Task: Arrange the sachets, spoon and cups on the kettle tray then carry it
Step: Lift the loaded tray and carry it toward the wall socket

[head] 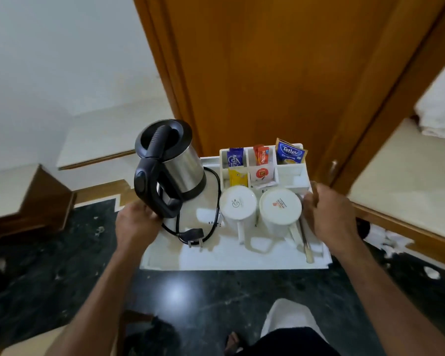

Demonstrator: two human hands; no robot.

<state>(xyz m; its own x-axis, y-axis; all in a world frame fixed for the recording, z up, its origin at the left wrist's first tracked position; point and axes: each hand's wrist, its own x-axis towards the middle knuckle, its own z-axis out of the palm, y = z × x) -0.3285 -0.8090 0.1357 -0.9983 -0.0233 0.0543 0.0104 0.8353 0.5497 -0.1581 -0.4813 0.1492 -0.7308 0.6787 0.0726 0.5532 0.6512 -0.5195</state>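
A: Which step are you in?

B: The carry. The tray [224, 255] is off any surface, over the dark floor [49, 265]. Your left hand [136, 222] clasps its left edge by the kettle [175, 163]; your right hand [329, 214] clasps its right edge. Fingers curl under, out of sight.

A: Is the load arranged?

B: It appears so. Sachets [261, 155] stand in the rear compartments, two cups [238, 204] sit inverted before them, and the spoon [306, 242] lies along the right rim. The cord [213, 201] and plug [194, 236] rest loose beside the kettle.

A: What does the next move call for?

B: Keep the tray level; the tall kettle seems likeliest to tip. You face a wooden door [280, 73].
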